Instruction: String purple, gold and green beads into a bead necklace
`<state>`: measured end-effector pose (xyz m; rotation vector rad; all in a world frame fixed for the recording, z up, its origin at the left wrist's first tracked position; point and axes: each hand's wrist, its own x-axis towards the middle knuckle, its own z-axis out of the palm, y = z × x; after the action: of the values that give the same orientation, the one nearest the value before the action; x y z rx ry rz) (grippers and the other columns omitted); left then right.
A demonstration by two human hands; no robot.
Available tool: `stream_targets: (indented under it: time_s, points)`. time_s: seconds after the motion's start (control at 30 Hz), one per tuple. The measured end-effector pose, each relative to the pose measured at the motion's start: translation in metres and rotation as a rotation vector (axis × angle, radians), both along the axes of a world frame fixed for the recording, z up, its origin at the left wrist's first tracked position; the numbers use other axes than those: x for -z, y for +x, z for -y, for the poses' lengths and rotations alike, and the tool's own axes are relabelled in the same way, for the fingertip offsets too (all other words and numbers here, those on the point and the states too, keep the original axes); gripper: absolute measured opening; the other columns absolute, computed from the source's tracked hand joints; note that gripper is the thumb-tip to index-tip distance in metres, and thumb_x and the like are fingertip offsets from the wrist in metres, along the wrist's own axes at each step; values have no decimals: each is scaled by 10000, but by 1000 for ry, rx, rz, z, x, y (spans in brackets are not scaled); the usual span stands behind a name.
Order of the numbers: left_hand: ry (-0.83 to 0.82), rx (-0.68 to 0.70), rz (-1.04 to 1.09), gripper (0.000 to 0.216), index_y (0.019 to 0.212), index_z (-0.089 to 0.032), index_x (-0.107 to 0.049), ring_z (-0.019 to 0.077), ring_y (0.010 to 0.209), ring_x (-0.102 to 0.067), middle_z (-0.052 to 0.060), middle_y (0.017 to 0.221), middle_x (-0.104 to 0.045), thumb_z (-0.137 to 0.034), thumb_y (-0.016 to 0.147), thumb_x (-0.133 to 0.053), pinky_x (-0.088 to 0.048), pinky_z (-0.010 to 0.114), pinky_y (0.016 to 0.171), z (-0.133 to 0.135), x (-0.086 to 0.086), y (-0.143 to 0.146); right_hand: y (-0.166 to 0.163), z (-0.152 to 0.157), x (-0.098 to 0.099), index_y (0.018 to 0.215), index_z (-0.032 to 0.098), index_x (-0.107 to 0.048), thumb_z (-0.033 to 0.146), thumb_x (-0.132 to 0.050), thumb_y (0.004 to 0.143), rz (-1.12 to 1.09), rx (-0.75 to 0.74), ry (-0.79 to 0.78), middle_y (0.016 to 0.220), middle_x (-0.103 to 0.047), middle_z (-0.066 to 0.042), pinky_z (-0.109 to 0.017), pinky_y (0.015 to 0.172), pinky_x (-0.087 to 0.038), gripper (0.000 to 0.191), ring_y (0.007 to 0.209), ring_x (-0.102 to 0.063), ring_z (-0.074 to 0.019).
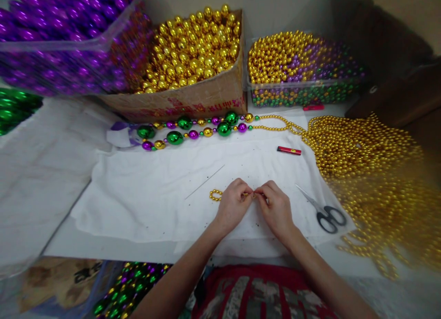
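My left hand (233, 204) and my right hand (275, 207) meet over a white cloth (138, 195), fingers pinched together on a short strand of small gold beads (215, 194). The strand's free end curls out to the left of my left hand. A thin needle or wire (204, 182) lies on the cloth just beyond the hands, to the left. Scissors (324, 212) lie to the right of my right hand.
A finished necklace of green, purple and gold beads (193, 128) lies at the back. A heap of gold bead strands (372, 172) fills the right. A red lighter (289, 150), a cardboard box of gold balls (193, 48), and bins of purple (62, 38) and mixed beads (303, 66) stand behind.
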<state>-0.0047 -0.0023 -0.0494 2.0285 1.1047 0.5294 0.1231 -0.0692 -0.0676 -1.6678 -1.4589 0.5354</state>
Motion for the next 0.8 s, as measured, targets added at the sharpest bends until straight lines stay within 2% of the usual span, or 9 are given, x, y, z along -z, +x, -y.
stream_targets:
  time_s: [0.17,0.37,0.43,0.6,0.73,0.8]
  points:
    - [41,41,-43,139,703,-171,-582,159,794,-529,13,786,-540,-49,757,-541,-414,283,715,3,-1,-2,7,-1,1,781,186,-563,80,-502,837,-26,-124,-7,801,-519,-24,-284,661,-405,134,731,-523,-172]
    - [-39,-13,35,111,679,-167,-588,148,774,-528,9,775,-552,-66,716,-561,-407,269,700,4,-1,-1,7,1,4,784,182,-540,99,-518,816,-106,-71,-8,806,-500,-21,-275,633,-397,91,701,-512,-160]
    - [-187,-53,128,66,673,-163,-604,141,752,-534,5,758,-563,-115,713,-585,-408,255,678,3,0,-2,5,1,4,772,181,-540,106,-523,808,-138,-43,-8,798,-495,-18,-276,626,-388,85,692,-505,-157]
    - [-760,-169,357,99,693,-142,-662,103,641,-517,-11,654,-595,-234,657,-668,-393,225,634,-4,-1,-8,1,-1,0,728,182,-540,121,-539,787,-279,-13,-12,748,-501,-3,-252,581,-388,85,655,-500,-141]
    - [-1096,-106,369,133,650,-120,-661,43,489,-419,-21,560,-557,-224,599,-725,-280,182,468,-11,-6,-12,-1,-1,-2,736,183,-545,154,-530,812,-403,-44,-28,717,-535,1,-225,525,-401,84,634,-521,-136]
    - [-1212,-95,404,160,662,-117,-655,35,466,-426,-20,558,-558,-226,595,-751,-263,169,431,-14,-8,-12,-1,0,-2,739,182,-553,160,-535,817,-424,-42,-24,724,-539,1,-223,532,-407,83,638,-523,-134]
